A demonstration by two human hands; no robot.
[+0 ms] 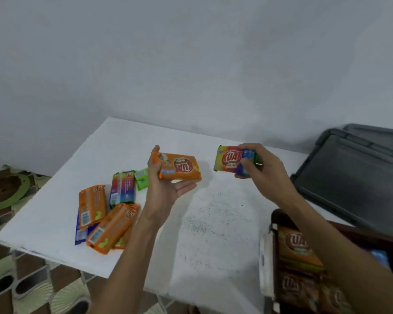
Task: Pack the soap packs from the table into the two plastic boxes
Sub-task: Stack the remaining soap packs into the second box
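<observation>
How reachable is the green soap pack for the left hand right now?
Probably not yet: the left hand already grips an orange soap pack, though the green soap pack lies close beside it with nothing on top.

The orange soap pack (179,170) and the rainbow soap pack (229,160) have glossy plastic wrappers. The white table top (213,223) looks matt, slightly rough, with dark specks. The grey lids (352,180) are smooth, dull plastic.

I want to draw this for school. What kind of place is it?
Probably a room in someone's home, though I can't be sure: a white table against a plain wall, a patterned tile floor, and a plastic box of soap packs.
</observation>
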